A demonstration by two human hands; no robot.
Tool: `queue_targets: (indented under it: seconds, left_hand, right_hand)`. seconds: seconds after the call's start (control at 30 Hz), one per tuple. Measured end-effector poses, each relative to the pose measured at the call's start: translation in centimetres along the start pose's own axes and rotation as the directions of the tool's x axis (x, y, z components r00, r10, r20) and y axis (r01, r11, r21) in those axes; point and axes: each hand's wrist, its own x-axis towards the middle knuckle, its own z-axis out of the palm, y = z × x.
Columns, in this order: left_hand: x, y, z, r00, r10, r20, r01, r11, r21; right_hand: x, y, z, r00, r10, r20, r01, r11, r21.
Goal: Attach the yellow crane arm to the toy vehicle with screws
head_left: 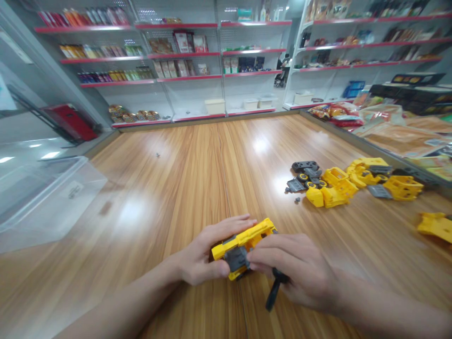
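Note:
A yellow and grey toy part (247, 240) sits low over the wooden table (197, 169), held between both hands. My left hand (205, 256) wraps round its left end, thumb underneath and fingers along the far side. My right hand (296, 270) pinches the grey middle piece with its fingertips and also holds a dark screwdriver-like tool (274, 291) that points down towards me.
A heap of yellow and grey toy parts (353, 183) lies at the right, with one more yellow piece (436, 226) near the right edge. A clear plastic box (42, 193) stands at the left. Store shelves (183, 61) line the back wall. A small screw (157, 154) lies mid-table.

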Motion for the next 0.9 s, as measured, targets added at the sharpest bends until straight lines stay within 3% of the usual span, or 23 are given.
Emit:
queue_targets:
  seconds: [0.4,0.63,0.77,0.9]
  left_hand:
    - [0.1,0.4,1.2,0.999,-0.002,0.035,-0.003,0.993,0.12]
    - [0.1,0.8,1.5,0.999,0.015,0.029,-0.022,0.968,0.251]
    - [0.0,0.7,1.9,0.996,0.062,-0.068,-0.035,0.939,0.343]
    - [-0.3,0.3,2.2,0.972,0.05,-0.23,0.04,0.927,0.373]
  right_hand:
    - [0.3,0.0,-0.3,0.999,0.037,0.021,-0.037,0.999,-0.021]
    - [-0.3,0.1,0.4,0.973,0.216,-0.082,-0.22,0.975,-0.037]
    - [-0.3,0.3,0.2,0.968,0.236,-0.084,-0.239,0.97,-0.033]
    - [-0.2,0.7,-0.1,0.963,0.264,-0.057,-0.267,0.962,-0.053]
